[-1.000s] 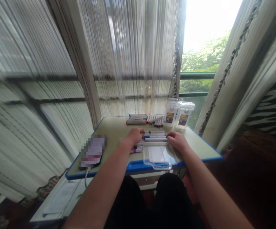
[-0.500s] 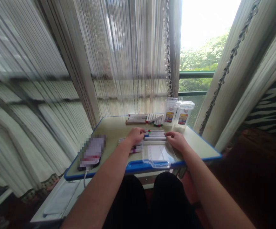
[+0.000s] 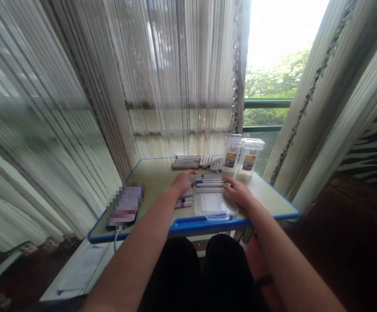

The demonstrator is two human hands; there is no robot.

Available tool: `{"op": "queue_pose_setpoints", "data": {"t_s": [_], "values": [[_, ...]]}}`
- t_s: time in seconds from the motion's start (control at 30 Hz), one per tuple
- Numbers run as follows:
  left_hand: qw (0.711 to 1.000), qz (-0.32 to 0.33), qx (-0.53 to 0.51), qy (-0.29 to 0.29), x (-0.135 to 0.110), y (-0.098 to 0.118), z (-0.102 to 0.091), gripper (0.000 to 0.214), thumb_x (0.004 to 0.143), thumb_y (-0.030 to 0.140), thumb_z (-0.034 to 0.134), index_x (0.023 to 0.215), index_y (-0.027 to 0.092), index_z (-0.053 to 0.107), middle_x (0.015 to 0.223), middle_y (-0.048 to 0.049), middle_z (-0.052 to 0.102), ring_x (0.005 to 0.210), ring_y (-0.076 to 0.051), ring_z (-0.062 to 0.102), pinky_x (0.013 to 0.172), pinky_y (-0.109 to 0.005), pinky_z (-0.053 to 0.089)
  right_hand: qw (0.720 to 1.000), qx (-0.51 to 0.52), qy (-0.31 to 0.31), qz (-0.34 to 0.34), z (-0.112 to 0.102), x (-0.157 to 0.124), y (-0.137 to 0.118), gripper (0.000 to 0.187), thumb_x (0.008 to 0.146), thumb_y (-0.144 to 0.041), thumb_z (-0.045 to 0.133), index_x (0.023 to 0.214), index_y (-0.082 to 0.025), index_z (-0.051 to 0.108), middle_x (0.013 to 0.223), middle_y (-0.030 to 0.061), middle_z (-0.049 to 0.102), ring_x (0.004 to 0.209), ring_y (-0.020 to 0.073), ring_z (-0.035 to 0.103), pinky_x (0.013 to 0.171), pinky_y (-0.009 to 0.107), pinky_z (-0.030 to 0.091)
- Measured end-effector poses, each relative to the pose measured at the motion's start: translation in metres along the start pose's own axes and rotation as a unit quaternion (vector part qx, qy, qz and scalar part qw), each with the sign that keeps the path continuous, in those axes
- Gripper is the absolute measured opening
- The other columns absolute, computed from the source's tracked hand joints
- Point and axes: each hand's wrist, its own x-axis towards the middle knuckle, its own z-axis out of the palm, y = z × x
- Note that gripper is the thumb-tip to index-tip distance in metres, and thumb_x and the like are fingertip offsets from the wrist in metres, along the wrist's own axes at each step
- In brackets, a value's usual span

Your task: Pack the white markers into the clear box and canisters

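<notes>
A row of white markers (image 3: 208, 183) with coloured ends lies across the upper part of an open clear plastic case (image 3: 198, 209), side by side. At the row's left end is my left hand (image 3: 183, 183), its fingers apart, one stretched out past the markers' tips. My right hand (image 3: 238, 190) rests at the right end, fingers spread and touching or almost touching the marker ends. Neither hand grips anything that I can see. Beside the case, partly under my left forearm, lie more white markers (image 3: 184, 203), one with a purple band.
Toward the back of the table (image 3: 152, 177) lies a row of markers (image 3: 186, 162), with a looser pile (image 3: 211, 162) beside it. Two clear labelled containers (image 3: 230, 156) (image 3: 251, 158) stand at the back right. A phone (image 3: 126, 206) with a cable lies at the left.
My left hand has come away slightly from the marker ends and its fingers have opened. The right hand's fingers have spread. The view has shifted a little.
</notes>
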Motion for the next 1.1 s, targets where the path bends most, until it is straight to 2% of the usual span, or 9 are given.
{"op": "queue_pose_setpoints", "data": {"t_s": [0.1, 0.23, 0.37, 0.57, 0.77, 0.9, 1.0, 1.1], "values": [[0.994, -0.05, 0.096, 0.008, -0.002, -0.001, -0.009, 0.038, 0.07, 0.017, 0.056, 0.106, 0.015, 0.065, 0.109, -0.0128, 0.066, 0.101, -0.023, 0.06, 0.087, -0.03, 0.045, 1.0, -0.017, -0.008, 0.001, -0.002, -0.001, -0.003, 0.047, 0.082, -0.03, 0.048, 0.127, -0.019, 0.054, 0.086, 0.0062, 0.07, 0.075, 0.0177, 0.061, 0.074, 0.028, 0.046], [0.977, -0.11, 0.173, -0.062, -0.003, -0.004, -0.014, 0.027, 0.072, 0.033, 0.056, 0.088, 0.018, 0.072, 0.095, -0.0127, 0.071, 0.091, -0.024, 0.063, 0.078, -0.031, 0.047, 0.999, -0.029, -0.018, -0.003, -0.003, 0.0, -0.005, 0.045, 0.081, -0.024, 0.045, 0.124, -0.017, 0.057, 0.08, 0.0051, 0.068, 0.073, 0.0164, 0.06, 0.074, 0.026, 0.044], [0.973, -0.116, 0.184, -0.073, -0.004, -0.004, -0.015, 0.026, 0.073, 0.031, 0.054, 0.088, 0.021, 0.072, 0.095, -0.0101, 0.071, 0.09, -0.022, 0.063, 0.076, -0.029, 0.046, 1.0, -0.027, -0.015, -0.002, -0.003, 0.0, -0.004, 0.044, 0.081, -0.024, 0.045, 0.122, -0.016, 0.059, 0.081, 0.006, 0.068, 0.074, 0.0165, 0.059, 0.075, 0.027, 0.044], [0.976, -0.118, 0.168, -0.074, -0.004, -0.003, -0.015, 0.025, 0.077, 0.031, 0.052, 0.093, 0.022, 0.07, 0.101, -0.0094, 0.07, 0.096, -0.024, 0.062, 0.079, -0.032, 0.045, 1.0, -0.01, -0.006, 0.004, -0.002, -0.001, -0.004, 0.041, 0.079, -0.024, 0.047, 0.116, -0.019, 0.062, 0.077, 0.0033, 0.067, 0.068, 0.0149, 0.059, 0.07, 0.025, 0.045], [0.992, -0.075, 0.098, -0.022, -0.003, 0.0, -0.012, 0.029, 0.088, 0.031, 0.04, 0.107, 0.022, 0.061, 0.103, -0.0084, 0.068, 0.094, -0.021, 0.061, 0.081, -0.032, 0.046, 1.0, -0.002, -0.002, 0.004, -0.003, -0.002, -0.005, 0.038, 0.078, -0.024, 0.048, 0.113, -0.019, 0.063, 0.075, 0.0032, 0.067, 0.067, 0.0147, 0.058, 0.068, 0.025, 0.045], [0.996, -0.022, 0.079, 0.04, -0.006, 0.006, -0.008, 0.034, 0.092, 0.03, 0.033, 0.115, 0.022, 0.056, 0.112, -0.0086, 0.063, 0.1, -0.02, 0.059, 0.089, -0.032, 0.044, 1.0, -0.002, 0.003, -0.002, -0.002, -0.003, -0.003, 0.037, 0.078, -0.025, 0.049, 0.111, -0.019, 0.064, 0.076, 0.0036, 0.067, 0.068, 0.015, 0.059, 0.07, 0.026, 0.045], [0.992, 0.037, 0.083, 0.082, -0.008, 0.009, -0.006, 0.035, 0.091, 0.026, 0.035, 0.117, 0.019, 0.057, 0.113, -0.0093, 0.06, 0.107, -0.02, 0.054, 0.095, -0.031, 0.041, 1.0, -0.003, -0.001, -0.001, -0.001, -0.003, -0.001, 0.037, 0.078, -0.025, 0.049, 0.112, -0.018, 0.064, 0.076, 0.0038, 0.067, 0.068, 0.0151, 0.059, 0.07, 0.026, 0.045], [0.99, 0.067, 0.083, 0.089, -0.01, 0.01, -0.005, 0.034, 0.088, 0.024, 0.04, 0.116, 0.019, 0.059, 0.104, -0.0087, 0.059, 0.102, -0.019, 0.054, 0.095, -0.031, 0.042, 1.0, -0.006, -0.004, 0.002, -0.001, -0.003, -0.001, 0.036, 0.078, -0.025, 0.049, 0.11, -0.019, 0.065, 0.076, 0.004, 0.067, 0.067, 0.0154, 0.059, 0.069, 0.026, 0.045]]}}
